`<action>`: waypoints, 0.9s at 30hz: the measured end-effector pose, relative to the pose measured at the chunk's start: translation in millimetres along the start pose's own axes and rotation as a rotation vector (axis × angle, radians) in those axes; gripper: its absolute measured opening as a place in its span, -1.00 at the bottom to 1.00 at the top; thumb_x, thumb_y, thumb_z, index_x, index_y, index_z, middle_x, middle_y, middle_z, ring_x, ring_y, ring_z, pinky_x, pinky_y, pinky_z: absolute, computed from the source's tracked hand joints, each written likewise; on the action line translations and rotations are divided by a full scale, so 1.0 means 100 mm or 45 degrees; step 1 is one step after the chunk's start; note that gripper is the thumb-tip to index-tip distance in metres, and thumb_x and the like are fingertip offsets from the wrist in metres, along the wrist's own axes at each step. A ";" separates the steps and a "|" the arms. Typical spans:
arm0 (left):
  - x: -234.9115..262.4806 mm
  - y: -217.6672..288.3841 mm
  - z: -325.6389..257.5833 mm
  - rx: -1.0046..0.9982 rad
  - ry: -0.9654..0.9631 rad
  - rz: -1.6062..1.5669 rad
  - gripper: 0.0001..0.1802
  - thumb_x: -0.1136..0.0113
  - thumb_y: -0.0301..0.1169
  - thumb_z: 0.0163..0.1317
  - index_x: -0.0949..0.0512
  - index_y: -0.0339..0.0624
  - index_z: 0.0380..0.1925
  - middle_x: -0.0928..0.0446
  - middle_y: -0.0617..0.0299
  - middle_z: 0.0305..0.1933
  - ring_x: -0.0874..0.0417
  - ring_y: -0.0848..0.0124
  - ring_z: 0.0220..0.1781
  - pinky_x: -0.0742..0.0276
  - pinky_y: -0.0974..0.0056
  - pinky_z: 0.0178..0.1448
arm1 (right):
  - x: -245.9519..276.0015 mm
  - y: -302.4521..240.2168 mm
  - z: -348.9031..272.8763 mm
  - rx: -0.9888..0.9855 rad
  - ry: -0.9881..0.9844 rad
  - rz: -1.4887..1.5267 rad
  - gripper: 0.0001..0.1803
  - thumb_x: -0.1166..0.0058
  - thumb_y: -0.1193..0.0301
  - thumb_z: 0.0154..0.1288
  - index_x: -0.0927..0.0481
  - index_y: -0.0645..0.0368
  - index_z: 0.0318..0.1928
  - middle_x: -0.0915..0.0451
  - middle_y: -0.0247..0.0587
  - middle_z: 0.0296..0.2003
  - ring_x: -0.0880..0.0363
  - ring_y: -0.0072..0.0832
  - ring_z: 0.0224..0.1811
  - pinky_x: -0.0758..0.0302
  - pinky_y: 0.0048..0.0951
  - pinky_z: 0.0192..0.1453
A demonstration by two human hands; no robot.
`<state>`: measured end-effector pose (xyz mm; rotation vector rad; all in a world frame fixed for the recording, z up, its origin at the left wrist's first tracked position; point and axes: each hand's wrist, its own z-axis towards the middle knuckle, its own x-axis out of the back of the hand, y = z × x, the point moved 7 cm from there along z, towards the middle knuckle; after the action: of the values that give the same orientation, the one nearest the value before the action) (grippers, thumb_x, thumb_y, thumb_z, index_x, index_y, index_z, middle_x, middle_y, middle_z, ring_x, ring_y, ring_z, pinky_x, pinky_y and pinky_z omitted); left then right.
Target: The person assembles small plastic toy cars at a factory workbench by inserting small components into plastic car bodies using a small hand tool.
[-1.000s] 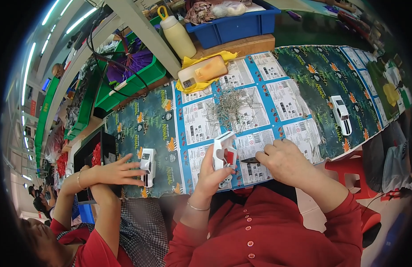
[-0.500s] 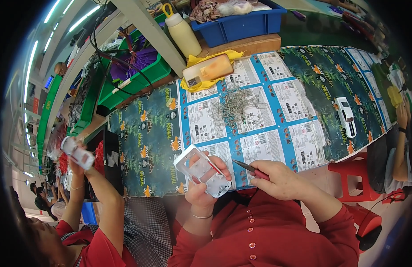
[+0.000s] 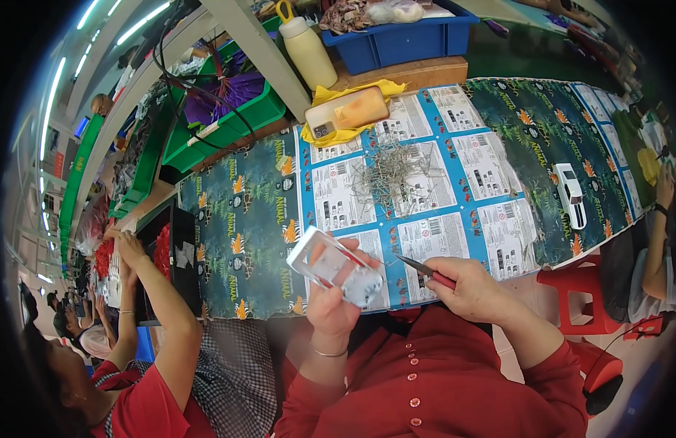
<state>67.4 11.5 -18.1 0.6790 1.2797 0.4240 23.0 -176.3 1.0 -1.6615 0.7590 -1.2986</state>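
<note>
My left hand (image 3: 333, 310) holds a white toy car body shell (image 3: 319, 252), tilted above the table's near edge, with its window openings showing. In my right hand (image 3: 466, 288) is a pointed dark-tipped tool with a red handle (image 3: 441, 280). Its exact kind is unclear. The tip points left toward the shell and stays apart from it. Beyond both hands lies a loose heap of thin metal pins (image 3: 396, 175) on the printed sheets. A finished-looking white toy car (image 3: 569, 196) rests at the right of the table.
A phone (image 3: 346, 115) lies on yellow cloth (image 3: 316, 139), near a cream bottle (image 3: 308, 55) and blue bin (image 3: 400, 45). Green bins (image 3: 268, 109) hold purple parts. At left, a co-worker's arms (image 3: 166, 299) reach toward a black box (image 3: 184, 252). Red stools (image 3: 575, 296) stand right.
The toy car shell has turned and shifted slightly in my left hand. The tool has moved a little right. The co-worker's hands have moved down toward the left, and their white car part is no longer raised.
</note>
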 end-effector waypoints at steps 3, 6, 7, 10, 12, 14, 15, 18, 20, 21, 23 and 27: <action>0.12 0.05 0.01 -0.058 0.037 -0.025 -0.16 -0.27 -0.35 0.10 -0.08 0.07 0.38 -0.33 -0.09 0.26 -0.45 -0.06 0.20 -0.29 -0.13 0.33 | -0.02 -0.05 -0.05 0.108 0.052 -0.081 -0.85 -0.07 0.51 0.20 -0.51 0.26 -0.20 -0.52 -0.01 -0.45 -0.51 -0.12 -0.40 -0.45 -0.29 -0.28; 0.02 0.07 0.04 -0.125 0.002 -0.019 -0.18 -0.25 -0.36 0.14 -0.09 0.12 0.38 -0.30 -0.11 0.30 -0.44 -0.08 0.21 -0.30 -0.17 0.30 | -0.05 -0.11 -0.07 0.210 0.094 -0.197 -0.84 -0.07 0.51 0.17 -0.51 0.23 -0.21 -0.54 0.00 -0.43 -0.54 -0.06 -0.37 -0.46 -0.20 -0.29; -0.02 0.08 0.03 -0.148 -0.028 -0.022 -0.19 -0.25 -0.35 0.14 -0.10 0.13 0.37 -0.29 -0.12 0.30 -0.44 -0.09 0.22 -0.31 -0.18 0.29 | -0.07 -0.13 -0.07 0.227 0.099 -0.264 -0.83 -0.07 0.51 0.15 -0.51 0.21 -0.20 -0.55 0.00 -0.42 -0.55 -0.04 -0.36 -0.47 -0.14 -0.30; -0.04 0.09 0.01 -0.182 -0.068 -0.008 -0.20 -0.23 -0.39 0.07 -0.15 0.12 0.35 -0.31 -0.15 0.28 -0.45 -0.11 0.20 -0.35 -0.17 0.26 | -0.09 -0.20 -0.05 0.299 0.125 -0.357 -0.82 -0.08 0.52 0.13 -0.50 0.21 -0.21 -0.54 -0.04 -0.45 -0.55 -0.08 -0.39 -0.48 -0.15 -0.33; -0.08 0.11 0.00 -0.204 -0.101 0.011 -0.19 -0.22 -0.41 0.04 -0.16 0.09 0.34 -0.32 -0.17 0.26 -0.45 -0.12 0.19 -0.37 -0.17 0.25 | -0.11 -0.21 -0.04 0.320 0.131 -0.369 -0.81 -0.08 0.53 0.12 -0.50 0.21 -0.21 -0.54 -0.05 -0.46 -0.55 -0.09 -0.40 -0.49 -0.16 -0.34; -0.10 0.14 -0.02 -0.194 -0.072 0.136 -0.19 -0.25 -0.32 -0.03 -0.20 0.14 0.31 -0.38 -0.12 0.19 -0.51 -0.11 0.11 -0.41 -0.23 0.20 | -0.12 -0.24 -0.04 0.339 0.139 -0.383 -0.80 -0.08 0.53 0.11 -0.50 0.21 -0.21 -0.54 -0.06 -0.47 -0.56 -0.11 -0.41 -0.49 -0.17 -0.35; -0.11 0.14 -0.02 -0.192 -0.072 0.135 -0.19 -0.25 -0.32 -0.03 -0.20 0.14 0.31 -0.38 -0.12 0.19 -0.51 -0.11 0.11 -0.41 -0.23 0.20 | -0.12 -0.27 -0.03 0.348 0.134 -0.392 -0.80 -0.08 0.54 0.10 -0.50 0.20 -0.21 -0.53 -0.07 -0.48 -0.56 -0.12 -0.41 -0.49 -0.18 -0.36; -0.14 0.14 -0.01 -0.180 -0.065 0.134 -0.19 -0.22 -0.31 -0.06 -0.22 0.15 0.30 -0.39 -0.12 0.17 -0.52 -0.11 0.08 -0.43 -0.23 0.18 | -0.12 -0.29 -0.03 0.363 0.129 -0.418 -0.81 -0.08 0.54 0.10 -0.50 0.20 -0.22 -0.53 -0.09 -0.49 -0.56 -0.14 -0.42 -0.48 -0.19 -0.38; -0.15 0.13 -0.01 -0.164 -0.069 0.127 -0.21 -0.21 -0.31 -0.04 -0.22 0.16 0.29 -0.40 -0.12 0.16 -0.53 -0.09 0.07 -0.43 -0.22 0.17 | -0.12 -0.30 -0.03 0.371 0.130 -0.434 -0.81 -0.08 0.54 0.09 -0.50 0.19 -0.23 -0.52 -0.09 -0.50 -0.56 -0.15 -0.43 -0.48 -0.19 -0.39; -0.14 0.13 -0.01 -0.164 -0.069 0.127 -0.21 -0.21 -0.31 -0.04 -0.22 0.16 0.29 -0.40 -0.12 0.16 -0.53 -0.09 0.07 -0.43 -0.22 0.17 | -0.12 -0.30 -0.02 0.374 0.126 -0.439 -0.82 -0.08 0.55 0.09 -0.50 0.19 -0.23 -0.52 -0.10 -0.50 -0.55 -0.16 -0.44 -0.47 -0.19 -0.39; -0.14 0.12 -0.02 -0.155 -0.099 0.083 -0.21 -0.20 -0.30 -0.04 -0.22 0.16 0.29 -0.39 -0.13 0.16 -0.52 -0.08 0.09 -0.42 -0.24 0.18 | -0.12 -0.30 -0.02 0.376 0.123 -0.444 -0.82 -0.08 0.55 0.09 -0.49 0.19 -0.24 -0.52 -0.10 -0.50 -0.55 -0.16 -0.44 -0.47 -0.19 -0.39; -0.16 0.11 -0.02 -0.143 -0.098 -0.031 -0.20 -0.19 -0.40 0.01 -0.17 0.08 0.33 -0.37 -0.19 0.17 -0.50 -0.13 0.12 -0.41 -0.19 0.20 | -0.11 -0.30 -0.03 0.384 0.123 -0.443 -0.82 -0.08 0.55 0.08 -0.49 0.19 -0.24 -0.52 -0.10 -0.51 -0.55 -0.16 -0.44 -0.47 -0.19 -0.39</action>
<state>62.1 9.6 0.4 0.5796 1.1810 0.4423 15.6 -154.3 23.7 -1.5348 0.3117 -1.6550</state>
